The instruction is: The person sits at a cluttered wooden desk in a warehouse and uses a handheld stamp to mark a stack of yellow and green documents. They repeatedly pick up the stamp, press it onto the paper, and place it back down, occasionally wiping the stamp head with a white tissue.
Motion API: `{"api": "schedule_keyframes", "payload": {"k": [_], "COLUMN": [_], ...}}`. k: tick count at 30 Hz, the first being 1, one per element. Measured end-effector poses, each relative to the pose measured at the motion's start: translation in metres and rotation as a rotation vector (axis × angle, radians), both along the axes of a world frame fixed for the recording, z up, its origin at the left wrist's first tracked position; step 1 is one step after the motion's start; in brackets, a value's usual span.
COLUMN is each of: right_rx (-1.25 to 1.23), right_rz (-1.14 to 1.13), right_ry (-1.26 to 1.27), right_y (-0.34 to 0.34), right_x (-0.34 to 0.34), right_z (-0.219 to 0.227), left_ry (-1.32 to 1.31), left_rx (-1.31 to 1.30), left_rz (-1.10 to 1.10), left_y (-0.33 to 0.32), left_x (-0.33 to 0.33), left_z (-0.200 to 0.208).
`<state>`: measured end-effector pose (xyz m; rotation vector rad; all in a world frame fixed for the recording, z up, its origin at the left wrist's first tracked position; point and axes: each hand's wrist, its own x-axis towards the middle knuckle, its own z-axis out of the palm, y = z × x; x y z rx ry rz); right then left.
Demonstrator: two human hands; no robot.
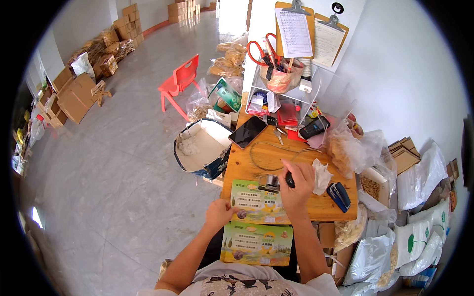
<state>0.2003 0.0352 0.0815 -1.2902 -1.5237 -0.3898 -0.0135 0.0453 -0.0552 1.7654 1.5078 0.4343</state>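
A green and yellow printed sheet [254, 211] lies flat at the near left of the wooden table. The fingers of my left hand [220, 213] are closed at its left edge, thumb side on the print. My right hand [299, 185] is wrapped round the black handle of a small tool with a silver metal head [270, 182]. That head is over the sheet's upper edge; whether it touches is unclear. Closer to my body, a second printed sheet [256, 245] of the same look lies over my lap, just below the first one.
On the wooden table [242, 165] are a phone [248, 132], keys [279, 135], crumpled tissue [322, 176] and a blue stapler [339, 197]. A wire rack with a scissors pot [281, 76] stands behind. An open bin [203, 148] is left; filled sacks [414, 241] lie right.
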Motion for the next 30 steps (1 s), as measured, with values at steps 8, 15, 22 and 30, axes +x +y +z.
{"api": "schedule_keyframes", "payload": {"k": [8,15,22,30], "right_rx": [0.037,0.020,-0.076,-0.105], "right_rz": [-0.112,-0.079,0.025,0.089], "right_ry": [-0.039,-0.044,-0.077,-0.095], "right_y": [-0.025,-0.018,0.005,0.023], "right_x": [0.027,0.024,0.008,-0.017], "right_z": [0.013,0.007,-0.032,-0.066], "left_ry": [-0.088,-0.527,-0.094,0.009], "left_rx": [0.322,-0.027,0.022,-0.138], "left_rz": [0.025,0.106,-0.115,-0.187], "left_y": [-0.013,-0.043,-0.110,-0.124], "left_x": [-0.005,-0.021,-0.034,-0.041], "left_z": [0.025,0.020,0.014,0.022]}}
